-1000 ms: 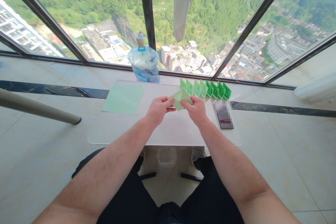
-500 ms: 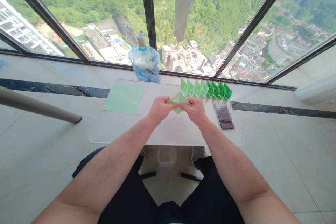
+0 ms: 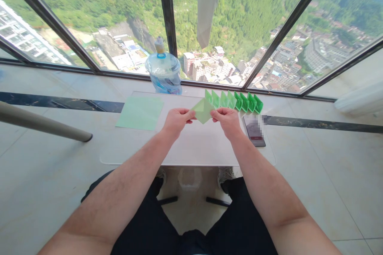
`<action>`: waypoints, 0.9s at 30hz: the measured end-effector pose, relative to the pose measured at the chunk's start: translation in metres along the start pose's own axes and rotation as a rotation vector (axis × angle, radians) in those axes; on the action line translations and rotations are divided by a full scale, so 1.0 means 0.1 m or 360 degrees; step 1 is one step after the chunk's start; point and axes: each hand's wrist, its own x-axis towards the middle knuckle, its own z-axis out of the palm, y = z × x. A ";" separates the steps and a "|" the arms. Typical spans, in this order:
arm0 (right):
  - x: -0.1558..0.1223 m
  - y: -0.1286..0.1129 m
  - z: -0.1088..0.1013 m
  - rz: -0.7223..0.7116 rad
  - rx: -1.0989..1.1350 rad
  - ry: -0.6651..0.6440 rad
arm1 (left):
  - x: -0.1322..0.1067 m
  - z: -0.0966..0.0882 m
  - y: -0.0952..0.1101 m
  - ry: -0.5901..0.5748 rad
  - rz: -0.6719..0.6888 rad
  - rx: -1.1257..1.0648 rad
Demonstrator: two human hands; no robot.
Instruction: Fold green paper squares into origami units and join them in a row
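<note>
A small piece of folded light green paper [image 3: 203,111], diamond-shaped from here, is held up above the white table [image 3: 191,147]. My left hand [image 3: 178,118] pinches its left corner between thumb and fingers. Its right corner is in the closed fingertips of my right hand [image 3: 226,118]. Just behind the paper, a row of several folded green paper pieces [image 3: 245,102] stands along the table's far edge, pale at the left and darker at the right. The folded paper and my right hand hide part of the paler ones.
Flat light green sheets [image 3: 139,112] lie at the table's left. A phone [image 3: 254,131], partly pixelated, rests at the right. Beyond the far edge stands a large water bottle [image 3: 163,72] by the window. A grey pole [image 3: 44,121] slants in from the left.
My hands have moved apart, and the folded paper between them has gone from a peaked, partly opened shape to a flat diamond.
</note>
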 end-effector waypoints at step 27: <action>-0.08 0.04 0.17 0.0099 -0.0086 -0.0076 | -0.02 0.09 0.01 0.0269 0.0282 0.0201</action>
